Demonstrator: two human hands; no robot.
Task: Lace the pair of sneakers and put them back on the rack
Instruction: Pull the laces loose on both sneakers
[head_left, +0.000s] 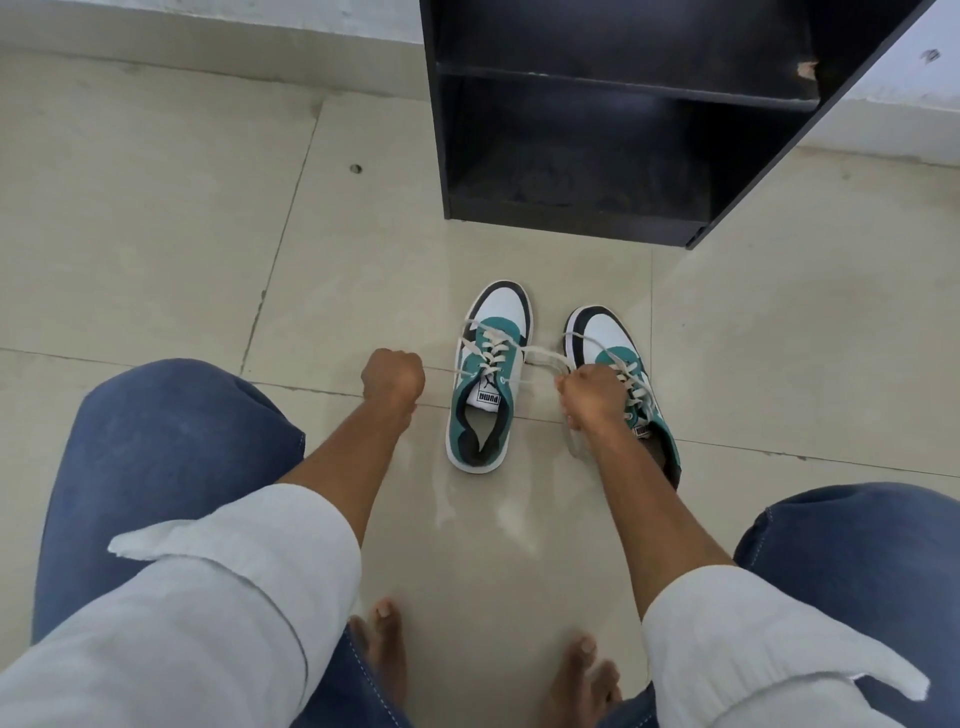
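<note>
Two green, white and black sneakers (488, 374) sit on the tile floor (156, 234). Both fists, left hand (392, 375) and right hand (592, 395), grip the cream laces (540, 356).

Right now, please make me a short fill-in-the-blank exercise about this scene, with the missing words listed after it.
1. Both sneakers stand on the ____, not in the rack.
2. The right hand pulls the lace of the ____ sneaker.
3. The left hand is closed in a ____ beside the left sneaker.
4. The sneakers' toes point toward the ____.

Missing words: floor; left; fist; rack
</note>
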